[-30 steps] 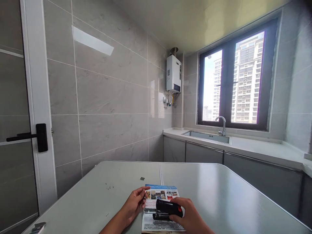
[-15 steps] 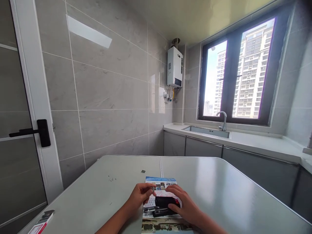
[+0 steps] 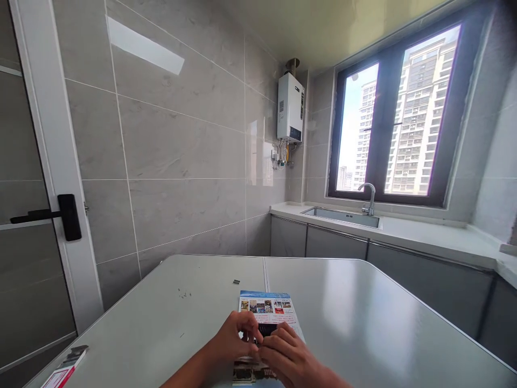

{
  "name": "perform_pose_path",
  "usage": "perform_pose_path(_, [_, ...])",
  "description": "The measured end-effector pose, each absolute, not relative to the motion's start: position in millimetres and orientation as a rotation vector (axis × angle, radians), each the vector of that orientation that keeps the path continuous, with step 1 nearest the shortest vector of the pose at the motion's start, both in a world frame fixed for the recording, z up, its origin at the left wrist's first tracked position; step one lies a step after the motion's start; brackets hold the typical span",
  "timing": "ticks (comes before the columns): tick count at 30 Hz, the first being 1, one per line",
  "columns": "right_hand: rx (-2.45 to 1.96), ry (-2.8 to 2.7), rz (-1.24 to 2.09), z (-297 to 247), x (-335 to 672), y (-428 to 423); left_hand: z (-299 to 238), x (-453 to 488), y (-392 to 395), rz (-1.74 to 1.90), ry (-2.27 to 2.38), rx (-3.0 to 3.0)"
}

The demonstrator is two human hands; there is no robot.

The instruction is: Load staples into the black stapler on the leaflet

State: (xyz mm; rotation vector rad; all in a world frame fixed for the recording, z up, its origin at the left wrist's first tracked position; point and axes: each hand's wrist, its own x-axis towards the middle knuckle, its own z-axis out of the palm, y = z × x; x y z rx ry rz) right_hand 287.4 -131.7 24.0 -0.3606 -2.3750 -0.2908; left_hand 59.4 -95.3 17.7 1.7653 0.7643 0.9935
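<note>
A black stapler [image 3: 266,327] lies on a printed booklet [image 3: 264,295], mostly covered by my hands. My right hand [image 3: 288,350] is closed over the stapler from the right, fingers curled round its body. From the left, my left hand [image 3: 238,337] bends thumb and fingers into a pinch at the stapler, its fingertips meeting those of the right. The small grey staple strip that showed in this pinch half a second ago is now hidden behind the fingers.
Another short grey staple strip [image 3: 236,282] lies beyond the booklet on the white table [image 3: 343,318]. Several loose staples [image 3: 184,294] are scattered to its left. A white and red box [image 3: 64,369] sits at the near left edge. Behind stand a counter and sink [image 3: 343,217].
My left hand has moved down and right to the stapler. My right hand has slid left and down over it, covering more. The stapler's extended metal part is now largely hidden.
</note>
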Motion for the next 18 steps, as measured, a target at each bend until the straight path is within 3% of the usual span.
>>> perform_pose_path(5, [-0.323,-2.336,-0.371,18.0,296.3,-119.2,16.8,59.0,-88.3,1.02,0.774,1.911])
perform_pose_path(8, [-0.459,-2.281,-0.387,21.2,318.0,-97.3,18.8,46.9,-75.7,1.171,1.014,2.116])
perform_pose_path(12, [-0.976,-2.151,-0.298,20.2,376.4,-51.7,13.3,18.6,-50.1,1.132,1.416,2.328])
perform_pose_path(18, [-1.73,-1.929,-0.126,-7.1,454.1,-7.7,-6.3,-0.1,-28.4,0.767,1.958,2.264])
